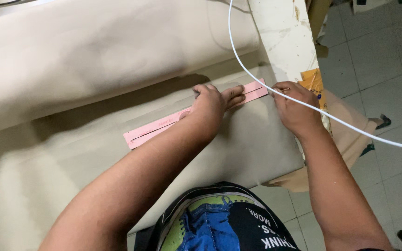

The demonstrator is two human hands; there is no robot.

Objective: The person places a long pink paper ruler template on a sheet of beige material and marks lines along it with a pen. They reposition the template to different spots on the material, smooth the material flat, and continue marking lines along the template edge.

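Head view: my left hand (210,103) lies flat on a pink strip (164,124), fingers spread and pressing it down onto the beige cloth (70,167) that covers the bench. That grip is apart, nothing clamped in it, only the palm and fingers bearing on the strip. The strip runs slantwise across the cloth, its low end toward the middle of the bench and its high end close to the right edge. A dark line runs along its length.

My right hand (296,107) sits at the strip's high end, near the right edge of the bench. Its thumb and forefinger are pinched together on a thin stick (282,89), maybe a pencil, whose tip touches the strip's end. What kind of stick it is I cannot tell.

A white cable (238,56) hangs down from the top, crosses over my right hand and runs off to the right. Behind the strip the cloth rises in a thick roll (94,56) along the far edge. A white post (284,37) stands at the far right corner, with tiled floor (378,60) beyond.
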